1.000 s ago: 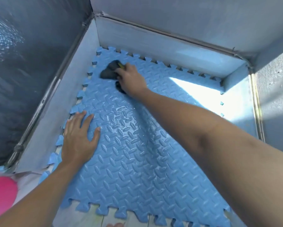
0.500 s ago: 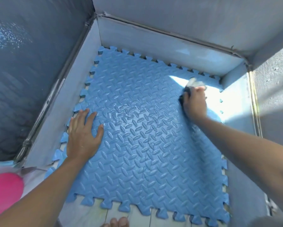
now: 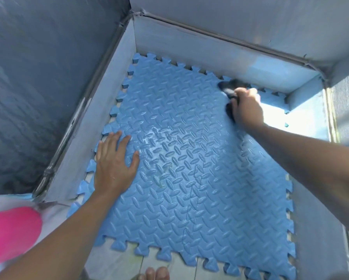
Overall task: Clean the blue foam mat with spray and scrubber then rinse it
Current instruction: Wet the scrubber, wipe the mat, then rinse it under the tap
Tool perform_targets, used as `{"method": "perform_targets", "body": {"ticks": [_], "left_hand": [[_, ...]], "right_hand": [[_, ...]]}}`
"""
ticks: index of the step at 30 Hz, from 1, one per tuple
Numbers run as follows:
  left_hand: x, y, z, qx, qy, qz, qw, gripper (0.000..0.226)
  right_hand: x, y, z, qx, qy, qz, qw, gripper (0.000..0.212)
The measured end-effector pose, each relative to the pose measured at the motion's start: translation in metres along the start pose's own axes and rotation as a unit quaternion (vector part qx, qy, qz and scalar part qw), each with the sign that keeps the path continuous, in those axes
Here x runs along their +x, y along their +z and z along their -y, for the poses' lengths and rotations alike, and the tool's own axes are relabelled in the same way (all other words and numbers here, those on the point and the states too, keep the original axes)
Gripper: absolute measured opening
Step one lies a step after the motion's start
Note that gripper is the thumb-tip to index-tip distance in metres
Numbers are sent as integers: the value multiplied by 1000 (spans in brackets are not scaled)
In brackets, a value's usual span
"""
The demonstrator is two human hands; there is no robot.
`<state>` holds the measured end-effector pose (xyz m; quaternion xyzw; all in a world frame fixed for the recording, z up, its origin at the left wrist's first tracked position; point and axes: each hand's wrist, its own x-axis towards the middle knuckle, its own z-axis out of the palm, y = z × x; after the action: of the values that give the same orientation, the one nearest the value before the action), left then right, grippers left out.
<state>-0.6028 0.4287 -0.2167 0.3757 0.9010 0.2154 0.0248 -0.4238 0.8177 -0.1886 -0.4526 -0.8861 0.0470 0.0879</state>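
- Grey walls (image 3: 189,51) box in a pale tiled floor (image 3: 117,261), where the blue foam mat (image 3: 199,178) lies flat, its surface wet and shiny in the middle.
- Left hand (image 3: 114,166) rests palm-down on the mat's left edge, fingers straight and spread.
- Right hand (image 3: 247,107) grips a dark scrubber (image 3: 229,85), blurred, on the mat's far right corner.
- A pink object (image 3: 9,235) sits near left; toes (image 3: 155,274) show at the near edge.

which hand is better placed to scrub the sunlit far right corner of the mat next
Right. The right hand grips the dark scrubber on the blue textured foam mat, right beside that corner. The left hand lies flat near the mat's left edge, holding nothing.
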Motion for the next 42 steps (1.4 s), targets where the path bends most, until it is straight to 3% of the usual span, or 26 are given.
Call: {"method": "perform_targets", "body": {"ticks": [2,5,10,14,18,21,24,27,29,32,35,39,42], "left_hand": [[0,0,1,6,3,-2,1000,52],[0,2,1,6,6,-3,1000,51],[0,1,1,0,2,-6,1000,49],[1,1,1,-4,4,-16,1000,48],[1,0,1,-22,2,-22,1000,52],[-1,-3,2,-33,14,-26,999,52],[1,-3,2,-22,17,-9,1000,48],[-14,-7,4,-21,12,20,1000,48],[-44,-17,10,-3,21,34,999,49],[-112,-44,34,32,9,43,999,51],[-163,-66,53,33,-61,42,997,54],[-185,-71,63,-4,-89,31,996,50],[-196,-80,62,-66,-174,-58,981,30]], "right_hand": [[23,7,-1,-22,128,-19,991,39],[47,20,48,7,159,-6,987,41],[69,45,186,89,-11,22,996,34],[43,52,269,131,-191,54,971,33],[-31,50,259,170,-374,89,907,29],[-59,32,192,128,-417,126,891,28],[-51,10,107,69,-330,99,936,27],[-30,-5,52,31,-131,50,990,30],[-18,-4,48,14,-25,26,999,33],[-16,12,93,45,9,33,998,35],[-33,26,162,117,-54,45,991,37],[-107,29,231,170,-246,77,951,30],[-182,22,250,202,-369,109,901,27]]}}
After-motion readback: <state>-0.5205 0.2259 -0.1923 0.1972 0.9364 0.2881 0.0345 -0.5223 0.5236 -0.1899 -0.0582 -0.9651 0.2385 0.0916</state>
